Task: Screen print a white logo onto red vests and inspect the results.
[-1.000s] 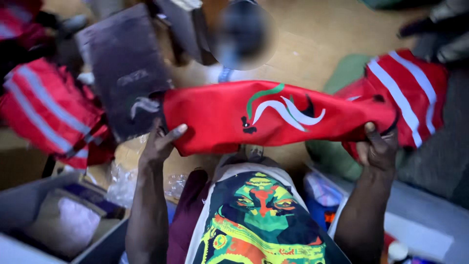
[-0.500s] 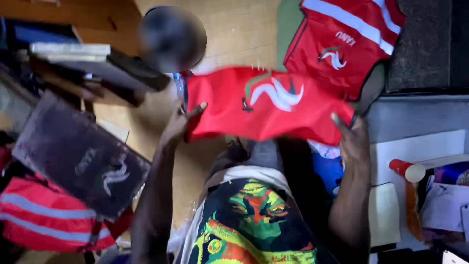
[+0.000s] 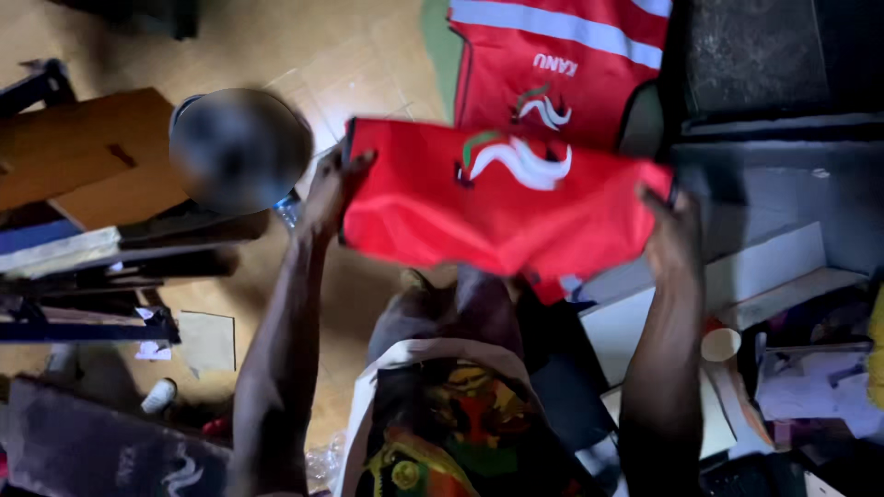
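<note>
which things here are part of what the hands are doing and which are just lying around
In hand:
- red cloth, stretched between both hands
- left hand, gripping its left edge
- right hand, gripping its right edge

Lying about:
- red vest with pale stripes on the floor
- wooden boards
- dark bag
- small cup

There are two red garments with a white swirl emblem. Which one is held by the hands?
The nearer red garment, stretched between the left hand and the right hand. The other red garment lies beyond it on the floor, shows white stripes, and no hand touches it.
</note>
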